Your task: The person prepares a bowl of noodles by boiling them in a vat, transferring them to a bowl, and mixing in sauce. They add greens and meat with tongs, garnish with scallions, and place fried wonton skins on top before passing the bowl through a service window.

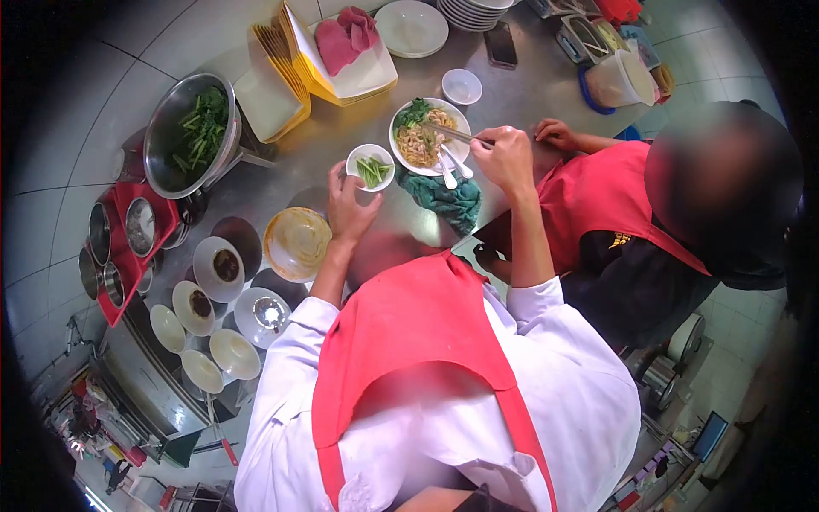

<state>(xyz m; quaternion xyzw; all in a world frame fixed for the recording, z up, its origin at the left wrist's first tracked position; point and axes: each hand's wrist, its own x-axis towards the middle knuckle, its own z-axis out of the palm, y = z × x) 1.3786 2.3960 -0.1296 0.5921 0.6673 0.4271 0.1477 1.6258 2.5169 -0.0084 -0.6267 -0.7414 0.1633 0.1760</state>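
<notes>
My left hand [348,209] grips a small white bowl [392,173] of cut green vegetable pieces [373,171] by its rim. In my right hand [509,160] are chopsticks [452,132], their tips over a larger white bowl [463,160] of noodles [416,147]. Leafy greens [415,112] and pale meat-like pieces top the noodles. Two light-handled utensils [447,171], perhaps spoons, lean on that bowl's near rim. Just below it, a crumpled dark green cloth [444,201] lies on the metal table.
A co-worker in a red apron [589,192] stands close on the right, one hand [555,134] on the table edge. Left are a steel bowl of greens [153,136], a stained bowl [294,264] and several sauce bowls [217,290]. Behind are yellow-edged trays [341,90], plates [411,26] and a phone [501,45].
</notes>
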